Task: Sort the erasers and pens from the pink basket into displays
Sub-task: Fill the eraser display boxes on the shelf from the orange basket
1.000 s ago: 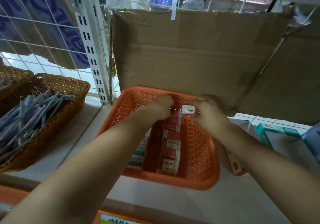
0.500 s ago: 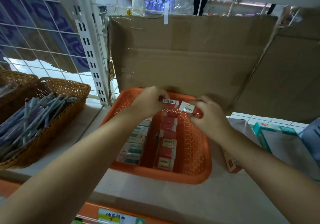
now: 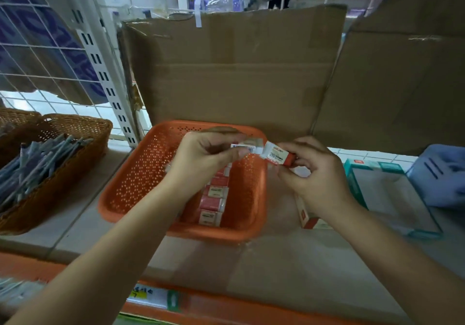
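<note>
Just now the left hand (image 3: 201, 158) pinches a barcoded eraser (image 3: 245, 146) in curled fingers. The right hand (image 3: 317, 176) pinches a red-and-white eraser (image 3: 278, 155), and the two apparently touch above the orange basket (image 3: 130, 189). Such shallow pinches risk a slip, and a dropped eraser could knock the packed eraser row (image 3: 214, 199) askew.

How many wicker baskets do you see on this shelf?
2. One wicker basket, full of pens, stands left of the orange basket; the second wicker basket is beyond it at the picture's left edge, mostly cut off. More may be hidden.
</note>
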